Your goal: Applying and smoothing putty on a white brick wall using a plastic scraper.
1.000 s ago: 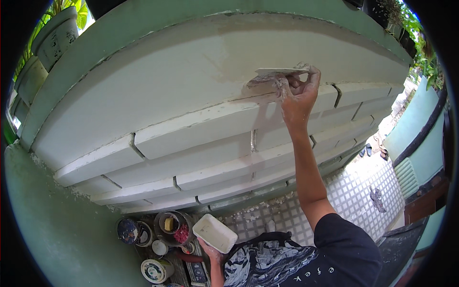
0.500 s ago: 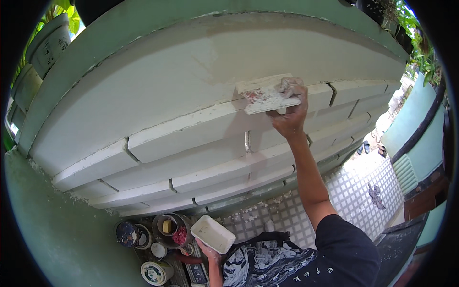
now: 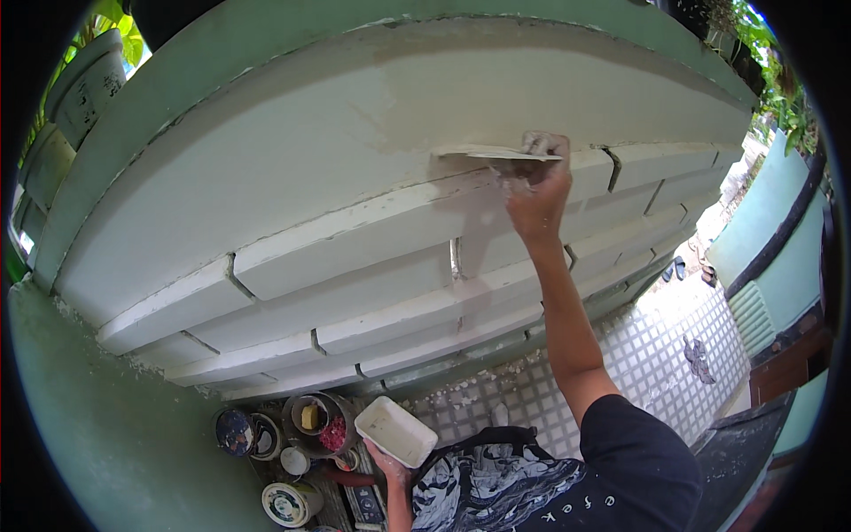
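My right hand (image 3: 542, 177) is closed around a plaster-smeared plastering float (image 3: 496, 154), which shows nearly edge-on. The float's far edge meets or nearly meets the pale plastered wall (image 3: 292, 160), just above the top ledge of raised blocks. A damp, darker patch spreads over the wall above it. Low in the view, my left hand (image 3: 388, 468) grips the side of a white rectangular tub (image 3: 396, 432), with a thin coat of pale residue inside. Most of the left fingers are hidden beneath the tub.
Left of the tub stand paint cans (image 3: 234, 432), a lidded bucket (image 3: 291, 504) and a basin (image 3: 297, 410) holding a yellow sponge and a pink bundle. Raised blocks (image 3: 355, 230) jut from the wall. Sandals and a dark cloth (image 3: 698, 359) lie on the tiled floor at right.
The float has tilted from showing its broad plaster-covered face to nearly edge-on, my right wrist turning with it. My left hand and the tub have hardly moved.
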`<state>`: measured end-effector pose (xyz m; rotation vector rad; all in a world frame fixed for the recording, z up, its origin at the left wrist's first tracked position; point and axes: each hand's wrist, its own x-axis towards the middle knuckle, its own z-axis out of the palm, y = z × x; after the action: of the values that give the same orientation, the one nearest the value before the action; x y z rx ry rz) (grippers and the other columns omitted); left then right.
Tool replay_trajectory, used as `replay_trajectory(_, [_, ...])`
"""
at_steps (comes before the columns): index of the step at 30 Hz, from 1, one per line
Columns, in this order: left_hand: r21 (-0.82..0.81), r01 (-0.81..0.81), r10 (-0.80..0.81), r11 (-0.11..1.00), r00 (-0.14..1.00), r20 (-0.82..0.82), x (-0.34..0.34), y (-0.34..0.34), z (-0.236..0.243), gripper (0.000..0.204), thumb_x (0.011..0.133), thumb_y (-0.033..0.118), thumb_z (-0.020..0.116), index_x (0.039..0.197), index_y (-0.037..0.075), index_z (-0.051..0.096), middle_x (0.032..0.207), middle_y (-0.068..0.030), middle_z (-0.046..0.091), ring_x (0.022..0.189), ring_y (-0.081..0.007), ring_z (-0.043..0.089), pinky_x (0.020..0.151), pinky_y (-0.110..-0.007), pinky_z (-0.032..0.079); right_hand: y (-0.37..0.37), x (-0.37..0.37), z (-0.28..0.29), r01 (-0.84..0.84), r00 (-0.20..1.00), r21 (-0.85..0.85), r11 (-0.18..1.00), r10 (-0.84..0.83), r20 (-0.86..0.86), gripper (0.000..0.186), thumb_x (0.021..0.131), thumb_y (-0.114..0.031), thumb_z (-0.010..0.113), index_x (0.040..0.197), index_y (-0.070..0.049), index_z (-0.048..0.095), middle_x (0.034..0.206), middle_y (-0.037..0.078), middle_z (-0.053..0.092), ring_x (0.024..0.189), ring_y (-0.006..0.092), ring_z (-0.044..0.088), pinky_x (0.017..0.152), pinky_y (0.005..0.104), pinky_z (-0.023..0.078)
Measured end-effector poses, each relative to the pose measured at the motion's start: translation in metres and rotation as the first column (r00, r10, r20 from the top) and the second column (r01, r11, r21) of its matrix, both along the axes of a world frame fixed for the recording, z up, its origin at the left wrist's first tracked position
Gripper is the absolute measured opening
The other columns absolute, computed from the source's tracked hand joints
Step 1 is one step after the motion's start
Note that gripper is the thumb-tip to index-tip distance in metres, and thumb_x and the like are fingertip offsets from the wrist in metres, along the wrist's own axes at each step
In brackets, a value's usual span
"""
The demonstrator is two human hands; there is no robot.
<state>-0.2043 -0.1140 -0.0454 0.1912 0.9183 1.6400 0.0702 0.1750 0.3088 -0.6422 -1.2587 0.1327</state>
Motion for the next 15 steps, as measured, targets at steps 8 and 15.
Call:
replay_trajectory(8, [0.013, -0.002, 0.002, 1.000, 1.000, 0.012, 0.003, 0.006, 0.005, 0.068, 0.091, 0.062, 0.029, 0.136, 0.011, 0.037, 0.129, -0.0073, 0.049, 0.115, -0.0262, 0.050, 0.099, -0.040, 0.039, -0.020, -0.012, 0.033, 0.107, 0.983, -0.266, 0.958, -0.062, 0.172, 0.044, 0.065, -0.001, 0.075, 0.094, -0.003, 0.042, 0.075, 0.009, 0.053, 0.067, 0.0155, 0.060, 0.059, 0.0284, 0.048])
replay_trajectory(15, [0.004, -0.033, 0.033, 0.999, 0.998, 0.044, -0.001, 0.000, -0.008, 0.066, 0.092, 0.060, 0.029, 0.136, 0.011, 0.036, 0.130, -0.0076, 0.048, 0.116, -0.0265, 0.050, 0.099, -0.040, 0.039, -0.008, 0.004, 0.050, 0.369, 0.908, -0.201, 0.908, -0.305, 0.288, 0.049, 0.066, -0.008, 0.077, 0.100, 0.003, 0.043, 0.080, 0.020, 0.060, 0.074, 0.0349, 0.062, 0.070, 0.0391, 0.048])
